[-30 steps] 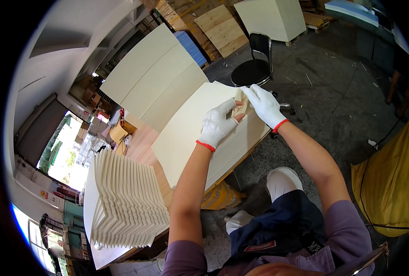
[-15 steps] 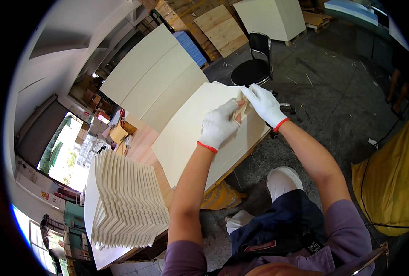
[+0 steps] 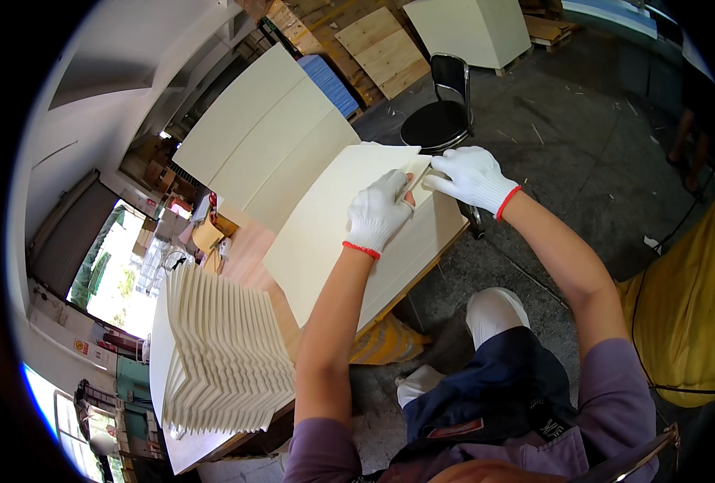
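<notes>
A large cream sheet (image 3: 325, 213) of paper or thin card lies flat on top of a pile on the table. My left hand (image 3: 380, 211), in a white knitted glove with a red cuff, lies over its right part. Bare fingertips show from this glove and curl at the sheet's raised edge. To the right, my right hand (image 3: 478, 175), gloved the same way, pinches the sheet's far right corner between thumb and fingers. A narrow raised flap runs between both hands, and the fingers partly hide it.
A tall stack of folded cream sheets (image 3: 224, 354) stands on the table at the left. Large cream boards (image 3: 265, 129) rise behind the pile. A black chair (image 3: 436, 121) stands past the table, and yellow sheeting (image 3: 683, 314) hangs at the right.
The raised edge of the sheet has come down lower. My right hand has shifted slightly right and turned flatter; my left hand has drawn back a little to the left.
</notes>
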A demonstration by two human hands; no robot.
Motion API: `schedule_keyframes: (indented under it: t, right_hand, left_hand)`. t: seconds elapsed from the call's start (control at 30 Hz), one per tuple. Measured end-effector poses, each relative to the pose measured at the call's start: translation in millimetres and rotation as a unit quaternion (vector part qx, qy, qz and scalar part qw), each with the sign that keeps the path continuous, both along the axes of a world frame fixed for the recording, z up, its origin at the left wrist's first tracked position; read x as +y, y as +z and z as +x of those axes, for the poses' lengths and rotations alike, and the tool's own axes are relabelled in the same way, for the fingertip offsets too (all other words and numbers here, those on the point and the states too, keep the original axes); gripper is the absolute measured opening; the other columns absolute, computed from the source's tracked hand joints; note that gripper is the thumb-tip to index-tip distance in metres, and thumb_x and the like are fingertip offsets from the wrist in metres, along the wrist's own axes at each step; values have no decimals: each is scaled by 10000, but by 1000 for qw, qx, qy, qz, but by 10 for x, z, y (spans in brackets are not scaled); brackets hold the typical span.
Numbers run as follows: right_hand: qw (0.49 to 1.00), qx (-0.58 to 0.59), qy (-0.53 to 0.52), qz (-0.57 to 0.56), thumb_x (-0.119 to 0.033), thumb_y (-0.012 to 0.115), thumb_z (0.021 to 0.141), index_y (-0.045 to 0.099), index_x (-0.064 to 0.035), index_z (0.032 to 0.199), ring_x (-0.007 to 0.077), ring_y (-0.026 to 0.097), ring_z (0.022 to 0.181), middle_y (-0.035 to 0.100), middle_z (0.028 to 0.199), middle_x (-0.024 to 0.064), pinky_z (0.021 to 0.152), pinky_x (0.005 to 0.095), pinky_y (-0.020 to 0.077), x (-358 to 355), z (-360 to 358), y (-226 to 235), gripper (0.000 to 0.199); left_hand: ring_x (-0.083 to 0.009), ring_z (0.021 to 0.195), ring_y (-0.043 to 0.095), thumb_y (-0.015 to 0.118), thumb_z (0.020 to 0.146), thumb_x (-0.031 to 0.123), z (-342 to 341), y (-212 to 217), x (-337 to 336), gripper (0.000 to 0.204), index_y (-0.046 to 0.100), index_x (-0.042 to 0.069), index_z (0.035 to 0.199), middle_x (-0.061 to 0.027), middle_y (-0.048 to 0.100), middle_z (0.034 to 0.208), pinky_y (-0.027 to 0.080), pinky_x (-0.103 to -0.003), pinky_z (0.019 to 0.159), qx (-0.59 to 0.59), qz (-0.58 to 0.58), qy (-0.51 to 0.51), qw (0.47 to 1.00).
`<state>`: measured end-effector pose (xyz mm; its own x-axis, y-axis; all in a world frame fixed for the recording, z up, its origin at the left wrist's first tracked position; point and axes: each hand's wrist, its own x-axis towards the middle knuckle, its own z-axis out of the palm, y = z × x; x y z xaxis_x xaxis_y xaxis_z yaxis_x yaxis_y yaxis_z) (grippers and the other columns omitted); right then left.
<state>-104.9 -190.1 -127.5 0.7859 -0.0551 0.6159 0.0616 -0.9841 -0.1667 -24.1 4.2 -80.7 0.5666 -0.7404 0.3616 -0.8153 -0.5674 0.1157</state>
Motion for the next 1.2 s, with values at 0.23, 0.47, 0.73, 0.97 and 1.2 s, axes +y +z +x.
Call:
schedule_keyframes:
  t: [0.23,0.47,0.73,0.97,1.2]
  right_hand:
    - [967,-19,56,247,-491,481,979,632,-67,983,312,642,754,664,840,145,707,414,491,79,117,-13,450]
    - [920,5,7,393,-480,406,990,613,-47,959,425,603,934,641,943,216,789,491,447,277,107,-2,481]
    - [921,14,6,389,-498,388,999,600,-47,969,426,604,941,635,944,231,788,498,444,284,93,-5,499]
    - [928,-6,7,373,-501,398,1007,612,-66,1035,416,615,965,656,990,219,799,490,459,287,84,-40,487]
    - [928,-1,-5,372,-484,391,1015,603,-65,1017,417,618,946,658,966,216,784,500,456,277,142,-99,469]
  left_hand:
    - [-336,944,679,644,889,259,-8,33,-35,277,686,157,1143,-155,704,1045,530,-424,831,67,-20,0,998]
    - [-314,991,684,707,870,297,86,-35,69,344,689,137,1174,-154,714,1090,515,-387,875,165,-91,-58,981]
    - [-243,1038,678,691,892,225,85,-16,76,338,679,92,1202,-140,715,1104,499,-340,899,165,-89,-61,980]
    - [-330,988,678,600,952,208,13,26,46,258,678,159,1193,-171,704,1079,515,-368,855,181,-84,-38,979]
    - [-312,920,683,711,872,255,28,25,42,335,680,180,1197,-158,706,1026,520,-375,821,162,-45,-44,985]
